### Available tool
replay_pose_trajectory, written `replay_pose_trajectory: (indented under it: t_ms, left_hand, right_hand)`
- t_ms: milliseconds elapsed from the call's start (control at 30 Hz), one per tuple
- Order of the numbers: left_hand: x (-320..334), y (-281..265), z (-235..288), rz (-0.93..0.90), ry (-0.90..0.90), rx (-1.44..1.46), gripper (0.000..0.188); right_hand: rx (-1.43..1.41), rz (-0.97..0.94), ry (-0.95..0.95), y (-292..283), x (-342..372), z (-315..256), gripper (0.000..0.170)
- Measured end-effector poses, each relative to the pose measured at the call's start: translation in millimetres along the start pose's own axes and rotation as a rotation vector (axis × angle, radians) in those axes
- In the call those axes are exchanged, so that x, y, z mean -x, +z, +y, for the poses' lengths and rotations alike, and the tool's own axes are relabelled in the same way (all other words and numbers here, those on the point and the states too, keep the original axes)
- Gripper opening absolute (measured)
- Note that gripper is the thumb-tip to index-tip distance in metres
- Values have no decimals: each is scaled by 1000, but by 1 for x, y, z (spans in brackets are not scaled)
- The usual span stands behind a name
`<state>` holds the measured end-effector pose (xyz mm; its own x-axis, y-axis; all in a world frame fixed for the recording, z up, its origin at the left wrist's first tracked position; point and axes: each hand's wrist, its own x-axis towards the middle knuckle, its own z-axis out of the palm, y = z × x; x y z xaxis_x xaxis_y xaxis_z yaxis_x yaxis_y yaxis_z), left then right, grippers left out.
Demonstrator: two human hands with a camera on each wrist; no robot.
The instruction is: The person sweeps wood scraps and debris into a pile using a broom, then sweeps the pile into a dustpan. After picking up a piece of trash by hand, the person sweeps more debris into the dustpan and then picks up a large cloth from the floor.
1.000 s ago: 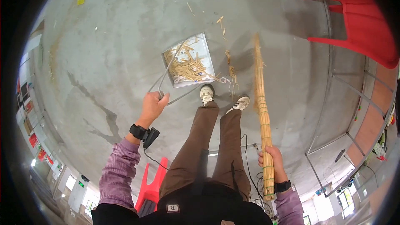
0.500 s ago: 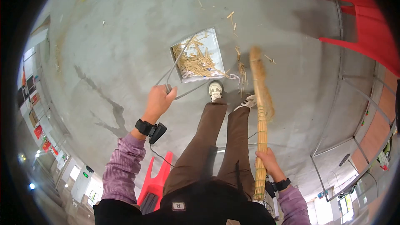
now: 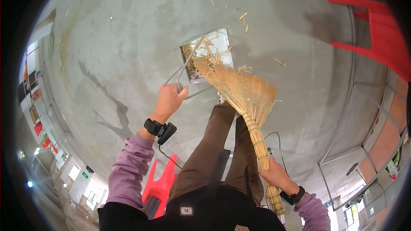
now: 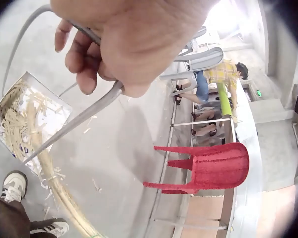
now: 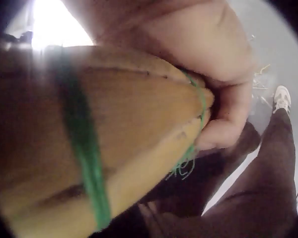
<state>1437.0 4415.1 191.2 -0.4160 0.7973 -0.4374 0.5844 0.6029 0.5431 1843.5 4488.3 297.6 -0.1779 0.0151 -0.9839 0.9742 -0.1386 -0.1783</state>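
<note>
My left hand [image 3: 169, 102] grips the grey bent-rod handle [image 3: 187, 62] of a metal dustpan [image 3: 220, 39] on the floor. Straw-coloured scraps [image 4: 14, 115] lie heaped in the pan. Low on its handle, a straw broom [image 3: 242, 86] bound with green ties is held by my right hand [image 3: 276, 173]. The broom's fanned bristles slant up and left, their left tip overlapping the pan's near right part and covering some scraps. In the right wrist view, my fingers curl round the bundled broom handle [image 5: 134, 114].
Loose scraps [image 3: 244, 16] dot the floor beyond and right of the pan. A red plastic chair [image 3: 383, 34] stands at the right, and a red stool [image 3: 159, 186] is by my left leg. My shoe [image 4: 15, 186] is close to the pan. Another person [image 4: 221, 74] bends at a table.
The broom has turned from edge-on to broadside, and its bristles have swung left from beside my right foot to the dustpan. My left hand keeps its grip on the handle.
</note>
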Motion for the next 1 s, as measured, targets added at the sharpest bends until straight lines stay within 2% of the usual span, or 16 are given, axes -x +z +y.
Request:
replay_pose_trajectory:
  t_ms: [67,167,267,367,567,767,867,1000]
  left_hand:
    - [1,-4,3,-31,-36,7,34]
    - [3,-2,-6,-24,-8,41,35]
    - [3,-4,-5,15,28,16,36]
    - [3,1,-11,54,69,29,36]
    - [2,-1,-7,44,11,52,37]
    - [2,-3,-6,53,9,77,37]
    - [1,-5,-5,-1,3,41,36]
    - [2,-2,-11,42,48,39,36]
  right_hand:
    - [28,-7,42,-6,-10,-8,49]
    - [57,133,44,-7,-31,-13,48]
    - [-249,116,12,-4,-32,-5,46]
    - [-404,107,11,-1,-12,1,43]
    - [-191,108,52,-4,8,16,42]
    - [-59,76,61,-2,7,-8,43]
    - [-105,95,-13,4,0,-2,41]
    - [-370,101,49,7,-11,-2,36]
